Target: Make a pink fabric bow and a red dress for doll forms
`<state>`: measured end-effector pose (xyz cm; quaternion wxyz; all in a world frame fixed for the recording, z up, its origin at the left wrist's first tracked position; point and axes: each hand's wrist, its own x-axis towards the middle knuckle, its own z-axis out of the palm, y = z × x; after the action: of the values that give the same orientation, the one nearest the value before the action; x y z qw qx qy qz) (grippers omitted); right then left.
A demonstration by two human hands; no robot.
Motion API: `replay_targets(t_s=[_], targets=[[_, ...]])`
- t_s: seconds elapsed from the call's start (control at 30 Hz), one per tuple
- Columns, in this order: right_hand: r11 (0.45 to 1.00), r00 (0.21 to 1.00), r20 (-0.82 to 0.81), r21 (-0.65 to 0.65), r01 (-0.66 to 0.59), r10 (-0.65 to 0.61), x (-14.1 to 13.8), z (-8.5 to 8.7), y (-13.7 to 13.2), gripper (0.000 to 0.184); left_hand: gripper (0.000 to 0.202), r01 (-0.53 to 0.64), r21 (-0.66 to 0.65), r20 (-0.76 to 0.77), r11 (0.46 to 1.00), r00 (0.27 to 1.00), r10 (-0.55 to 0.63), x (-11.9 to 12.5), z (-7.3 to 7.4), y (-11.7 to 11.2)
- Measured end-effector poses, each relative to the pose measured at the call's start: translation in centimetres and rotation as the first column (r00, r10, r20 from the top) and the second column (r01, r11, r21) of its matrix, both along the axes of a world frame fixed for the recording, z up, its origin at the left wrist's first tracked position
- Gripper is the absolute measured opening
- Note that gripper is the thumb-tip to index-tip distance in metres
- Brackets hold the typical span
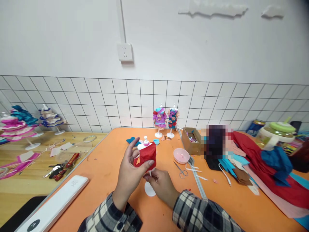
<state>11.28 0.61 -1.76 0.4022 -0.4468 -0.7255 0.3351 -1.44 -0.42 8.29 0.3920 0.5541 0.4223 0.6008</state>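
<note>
A miniature white dress form (145, 141) stands in the middle of the orange table, wrapped in red cloth (148, 152) across its torso. My left hand (127, 172) grips the form's clothed body from the left. Its thumb presses on the lower front of the cloth, and the other fingers are partly hidden behind. Below, my right hand (165, 184) pinches at the stand's thin pole, just under the cloth hem. The stand's round white base (150, 189) shows beneath the hands.
Small scissors (181, 171) and a pink dish (181, 156) lie to the right, before a cardboard box (192, 145). Two dressed forms (160, 119) stand at the back. Fabric pieces (263, 167) cover the far right. A long white device (56, 201) lies front left.
</note>
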Motion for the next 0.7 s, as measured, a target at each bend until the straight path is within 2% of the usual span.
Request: replay_targets(t_s=[0.17,0.27,0.33,0.4,0.47,0.5,0.53,0.57,0.6,0.63,0.7], targets=[[1.0,1.0,-0.015,-0.003,-0.026,0.026,0.4,-0.2,-0.1,0.023,0.089,0.083,0.075,-0.021,0.994,0.996,-0.081,0.0,-0.4,-0.3],[0.998,0.998,-0.037,-0.01,-0.06,0.06,0.3,-0.4,-0.3,0.021,0.091,0.166,0.009,0.003,0.986,0.986,-0.166,0.3,0.0,-0.4],[0.998,0.998,-0.038,-0.017,-0.059,0.058,0.2,-0.5,-0.4,0.02,0.079,0.162,-0.041,0.021,0.986,0.987,-0.161,0.4,0.4,-0.5],[0.993,0.993,-0.049,-0.039,-0.112,0.11,0.6,-0.5,-0.2,0.016,0.062,0.117,-0.066,-0.012,0.991,0.993,-0.118,0.5,0.6,-0.5],[0.98,0.975,-0.112,-0.023,-0.197,0.194,1.6,-0.2,0.1,0.015,0.049,0.075,-0.082,-0.061,0.994,0.995,-0.08,0.4,0.7,-0.4],[0.981,0.966,-0.168,0.016,-0.195,0.194,2.3,0.2,0.4,0.016,0.045,0.062,-0.087,-0.075,0.994,0.995,-0.068,0.4,0.7,-0.4],[0.989,0.96,-0.239,0.075,-0.131,0.145,3.1,0.8,0.7,0.017,0.043,0.056,-0.086,-0.08,0.995,0.995,-0.063,0.3,0.7,-0.5],[0.991,0.945,-0.324,0.136,0.0,0.045,3.8,1.5,0.9,0.02,0.042,0.056,-0.079,-0.071,0.995,0.996,-0.062,0.4,0.6,-0.5],[0.971,0.914,-0.4,0.184,0.152,-0.067,4.4,2.4,1.1,0.022,0.045,0.063,-0.069,-0.053,0.996,0.996,-0.066,0.4,0.6,-0.6],[0.942,0.888,-0.443,0.227,0.247,-0.126,4.8,3.5,1.2,0.024,0.05,0.073,-0.061,-0.03,0.995,0.997,-0.075,0.5,0.6,-0.7],[0.935,0.908,-0.412,0.291,0.203,-0.069,5.0,5.8,1.0,0.028,0.065,0.097,-0.057,0.018,0.994,0.995,-0.096,0.8,0.7,-0.9]])
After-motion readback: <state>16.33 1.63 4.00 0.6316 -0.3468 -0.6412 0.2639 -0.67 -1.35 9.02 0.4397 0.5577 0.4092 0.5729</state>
